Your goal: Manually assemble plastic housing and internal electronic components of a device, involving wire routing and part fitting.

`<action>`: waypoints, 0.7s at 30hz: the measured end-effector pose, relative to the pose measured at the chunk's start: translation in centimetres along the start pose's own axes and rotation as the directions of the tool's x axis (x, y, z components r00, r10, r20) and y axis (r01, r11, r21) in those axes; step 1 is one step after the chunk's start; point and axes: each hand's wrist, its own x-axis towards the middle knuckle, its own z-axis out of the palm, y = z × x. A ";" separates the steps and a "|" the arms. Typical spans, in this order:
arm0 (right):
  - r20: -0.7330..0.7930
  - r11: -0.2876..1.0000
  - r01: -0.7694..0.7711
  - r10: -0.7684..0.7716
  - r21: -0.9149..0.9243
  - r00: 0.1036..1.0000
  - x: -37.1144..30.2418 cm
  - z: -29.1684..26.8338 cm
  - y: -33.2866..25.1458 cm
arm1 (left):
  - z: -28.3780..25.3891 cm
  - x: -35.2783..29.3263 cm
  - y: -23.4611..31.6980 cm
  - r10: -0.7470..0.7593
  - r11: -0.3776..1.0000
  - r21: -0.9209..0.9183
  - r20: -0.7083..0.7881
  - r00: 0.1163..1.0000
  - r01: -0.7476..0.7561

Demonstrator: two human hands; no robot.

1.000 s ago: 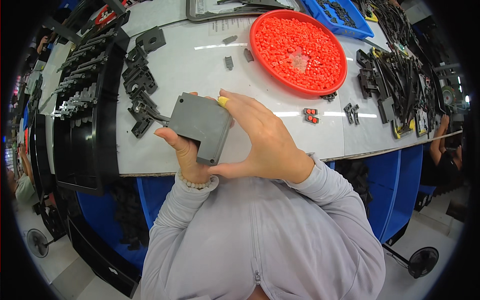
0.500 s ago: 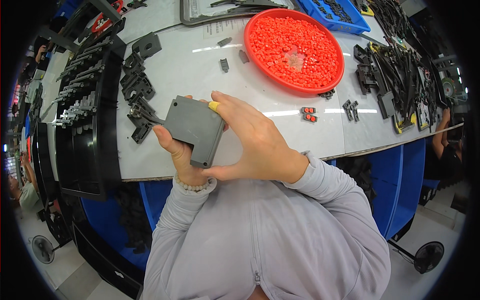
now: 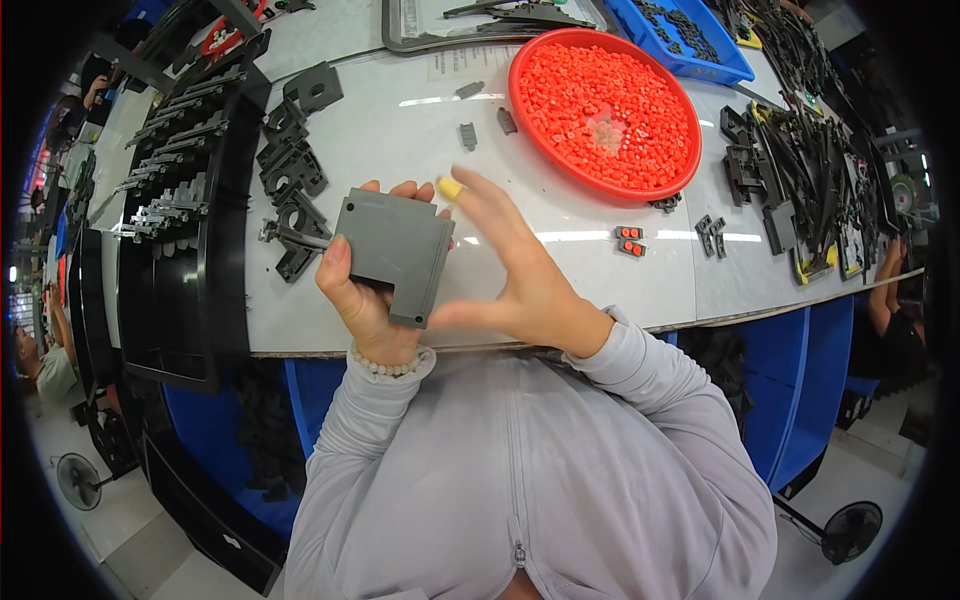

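A dark grey, flat, box-like plastic housing (image 3: pixel 393 240) with a notched lower corner rests in my left hand (image 3: pixel 352 305). The thumb presses on its left side and the fingers come round from behind. From behind the housing's left edge a slim metal rod (image 3: pixel 296 234) sticks out over the dark plastic pieces. My right hand (image 3: pixel 535 285) is open just to the right of the housing. Its thumb tip is close to the lower right corner; I cannot tell if it touches. A yellow finger cover (image 3: pixel 450 188) sits on one slightly blurred fingertip.
A red round tray (image 3: pixel 605 115) of small red pieces stands beyond my right hand. Dark plastic blocks (image 3: pixel 290 165) and a black rack (image 3: pixel 165 290) line the left. Two small red-and-black parts (image 3: pixel 630 240) lie right; a blue bin (image 3: pixel 685 40) stands behind.
My right hand has let go of the housing's right side and its fingers have spread away to the right. The left hand keeps its hold. The whole view has shifted slightly.
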 end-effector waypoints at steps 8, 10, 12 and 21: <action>0.372 0.357 -0.530 0.424 0.769 0.825 0.9 1.0 0.7 | -0.4 0.2 -1.0 0.120 0.982 0.131 0.116 0.986 -0.135; 0.324 0.367 -0.488 0.425 0.792 0.845 0.7 1.3 1.1 | -0.5 0.3 -1.3 0.122 0.981 0.140 0.098 0.988 -0.135; 0.306 0.364 -0.471 0.426 0.803 0.851 0.7 1.2 1.2 | -0.6 0.4 -1.6 0.090 0.992 0.072 0.147 0.985 -0.102; 0.057 0.958 -0.246 0.240 0.151 0.969 1.5 0.6 0.3 | -1.5 0.9 -2.0 -0.186 0.968 -0.171 -0.001 0.983 0.183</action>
